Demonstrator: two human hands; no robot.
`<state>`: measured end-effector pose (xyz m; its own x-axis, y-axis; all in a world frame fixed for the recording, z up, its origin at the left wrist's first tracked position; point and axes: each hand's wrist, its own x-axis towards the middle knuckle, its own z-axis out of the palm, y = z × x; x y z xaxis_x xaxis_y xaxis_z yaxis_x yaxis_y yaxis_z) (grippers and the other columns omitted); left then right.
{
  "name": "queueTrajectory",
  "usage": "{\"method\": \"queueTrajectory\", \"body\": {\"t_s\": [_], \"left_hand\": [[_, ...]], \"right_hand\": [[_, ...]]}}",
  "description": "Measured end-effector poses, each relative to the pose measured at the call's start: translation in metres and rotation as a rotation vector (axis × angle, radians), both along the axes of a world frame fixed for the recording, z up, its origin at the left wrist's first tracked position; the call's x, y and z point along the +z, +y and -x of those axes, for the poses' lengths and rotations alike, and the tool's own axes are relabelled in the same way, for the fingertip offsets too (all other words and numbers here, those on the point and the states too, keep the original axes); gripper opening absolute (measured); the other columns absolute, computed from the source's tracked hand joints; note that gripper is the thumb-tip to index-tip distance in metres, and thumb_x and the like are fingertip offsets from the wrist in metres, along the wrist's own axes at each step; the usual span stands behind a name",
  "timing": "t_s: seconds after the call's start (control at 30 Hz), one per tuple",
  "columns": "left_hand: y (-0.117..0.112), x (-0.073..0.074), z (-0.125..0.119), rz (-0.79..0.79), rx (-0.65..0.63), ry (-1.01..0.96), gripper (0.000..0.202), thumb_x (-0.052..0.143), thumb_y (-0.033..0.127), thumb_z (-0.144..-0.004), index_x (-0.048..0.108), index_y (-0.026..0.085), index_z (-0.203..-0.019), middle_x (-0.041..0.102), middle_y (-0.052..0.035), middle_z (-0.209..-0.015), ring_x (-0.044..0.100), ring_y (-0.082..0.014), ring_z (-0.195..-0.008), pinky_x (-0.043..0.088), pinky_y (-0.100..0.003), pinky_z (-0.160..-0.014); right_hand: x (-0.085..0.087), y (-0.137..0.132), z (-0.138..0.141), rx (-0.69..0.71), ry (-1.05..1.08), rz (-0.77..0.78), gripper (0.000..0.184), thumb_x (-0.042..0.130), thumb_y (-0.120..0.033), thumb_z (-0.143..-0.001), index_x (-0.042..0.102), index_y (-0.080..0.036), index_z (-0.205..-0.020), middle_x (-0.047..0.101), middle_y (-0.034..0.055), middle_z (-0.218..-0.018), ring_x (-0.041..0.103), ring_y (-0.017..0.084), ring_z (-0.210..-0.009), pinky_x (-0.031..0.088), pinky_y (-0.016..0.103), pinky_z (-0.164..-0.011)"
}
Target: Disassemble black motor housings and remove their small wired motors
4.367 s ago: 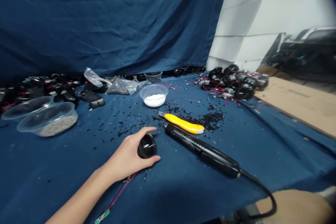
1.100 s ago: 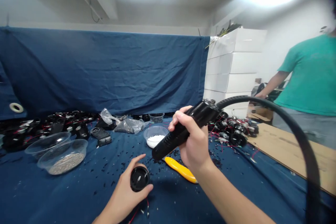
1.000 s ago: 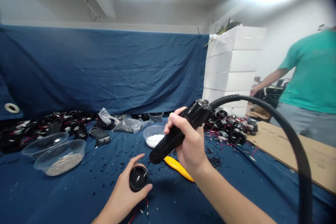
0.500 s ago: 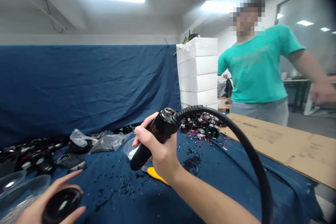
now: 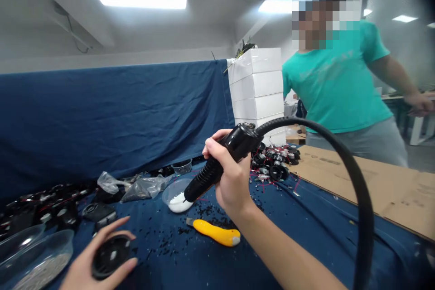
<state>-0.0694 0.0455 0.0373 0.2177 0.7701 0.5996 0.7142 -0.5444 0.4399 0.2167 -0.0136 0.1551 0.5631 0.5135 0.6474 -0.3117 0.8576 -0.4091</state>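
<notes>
A yellow utility knife and a clear bowl of white pellets lie ahead. The right hand grips a black corded tool, perhaps a heat gun; the left hand cups a round black part.

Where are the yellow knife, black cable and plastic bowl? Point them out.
yellow knife [image 5: 217, 232], head view, on the handle.
black cable [image 5: 366, 231], head view, on its right-hand bend.
plastic bowl [image 5: 165, 191], head view, on the rim.

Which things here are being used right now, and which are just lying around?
Being used:
round black part, in the left hand
black corded tool, in the right hand

Lying around:
yellow utility knife
bowl of white granules
pile of wired black parts
</notes>
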Motion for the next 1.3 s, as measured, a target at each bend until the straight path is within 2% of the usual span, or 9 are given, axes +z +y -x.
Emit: {"method": "queueTrajectory", "body": {"t_s": [0.07,0.13,0.27,0.4,0.53,0.6,0.73,0.93,1.3], "left_hand": [[-0.003,-0.017,-0.029,0.012,-0.107,0.017,0.061,0.071,0.051,-0.073,0.052,0.026,-0.125,0.074,-0.0013,-0.097,0.073,-0.0197,-0.083,0.06,-0.023,-0.073],[-0.009,-0.034,-0.051,-0.051,-0.154,0.054,0.057,0.072,0.042,-0.074,0.05,0.026,-0.124,0.074,-0.0001,-0.094,0.074,-0.0179,-0.081,0.059,-0.02,-0.072],[-0.022,-0.053,-0.063,-0.089,-0.204,0.091,0.063,0.073,0.032,-0.072,0.045,0.028,-0.128,0.073,0.0024,-0.093,0.073,-0.0156,-0.079,0.058,-0.018,-0.071],[-0.027,-0.051,-0.057,0.036,-0.203,0.041,0.061,0.072,0.025,-0.071,0.046,0.026,-0.126,0.073,0.0024,-0.095,0.072,-0.0158,-0.08,0.058,-0.019,-0.071],[-0.028,-0.049,-0.06,0.069,-0.192,-0.027,0.056,0.072,0.024,-0.067,0.052,0.022,-0.119,0.073,-0.0016,-0.098,0.072,-0.0201,-0.082,0.058,-0.022,-0.068],[-0.031,-0.049,-0.062,0.091,-0.21,-0.044,0.055,0.071,0.023,-0.067,0.053,0.021,-0.119,0.073,-0.0019,-0.097,0.072,-0.0202,-0.08,0.058,-0.024,-0.068],[-0.036,-0.053,-0.064,0.099,-0.229,-0.076,0.056,0.071,0.026,-0.07,0.052,0.02,-0.122,0.072,-0.0037,-0.099,0.071,-0.0218,-0.082,0.059,-0.028,-0.073],[-0.037,-0.057,-0.065,0.023,-0.202,-0.122,0.049,0.072,0.03,-0.069,0.056,0.02,-0.114,0.073,-0.0042,-0.093,0.072,-0.0232,-0.077,0.061,-0.029,-0.072],[-0.041,-0.056,-0.069,-0.006,-0.212,-0.116,0.047,0.07,0.028,-0.073,0.052,0.022,-0.116,0.071,-0.0031,-0.098,0.071,-0.0214,-0.085,0.059,-0.027,-0.079]], "right_hand": [[-0.001,0.001,0.0,0.004,-0.028,0.006,0.013,0.074,-0.024,-0.075,0.062,-0.02,-0.079,0.056,-0.0027,-0.072,0.054,0.012,-0.066,0.043,0.028,-0.067],[-0.004,0.001,0.003,0.024,-0.064,0.023,0.013,0.073,-0.024,-0.075,0.061,-0.02,-0.076,0.055,-0.0034,-0.069,0.053,0.012,-0.064,0.042,0.027,-0.064],[-0.011,-0.002,0.015,0.073,-0.145,0.044,0.013,0.073,-0.023,-0.076,0.061,-0.019,-0.074,0.054,-0.0038,-0.065,0.052,0.011,-0.062,0.042,0.025,-0.063],[-0.016,-0.007,0.027,0.188,-0.167,0.078,0.012,0.072,-0.025,-0.078,0.061,-0.02,-0.075,0.055,-0.0033,-0.067,0.052,0.011,-0.065,0.042,0.024,-0.063],[-0.019,-0.015,0.039,0.393,-0.15,0.143,0.013,0.072,-0.028,-0.077,0.062,-0.019,-0.076,0.056,-0.0034,-0.064,0.053,0.01,-0.062,0.043,0.023,-0.061],[-0.021,-0.019,0.044,0.434,-0.179,0.143,0.014,0.072,-0.028,-0.077,0.062,-0.019,-0.076,0.057,-0.0028,-0.064,0.054,0.011,-0.061,0.043,0.023,-0.06],[-0.028,-0.019,0.053,0.422,-0.255,0.158,0.015,0.072,-0.029,-0.075,0.061,-0.018,-0.074,0.056,-0.002,-0.063,0.053,0.012,-0.061,0.043,0.026,-0.061],[-0.035,-0.011,0.062,0.395,-0.225,0.309,0.021,0.076,-0.03,-0.066,0.06,-0.019,-0.074,0.054,-0.003,-0.064,0.051,0.013,-0.061,0.042,0.028,-0.062],[-0.034,-0.008,0.062,0.446,-0.216,0.266,0.019,0.075,-0.028,-0.068,0.059,-0.018,-0.071,0.056,-0.0036,-0.058,0.051,0.011,-0.056,0.043,0.025,-0.06]]}}
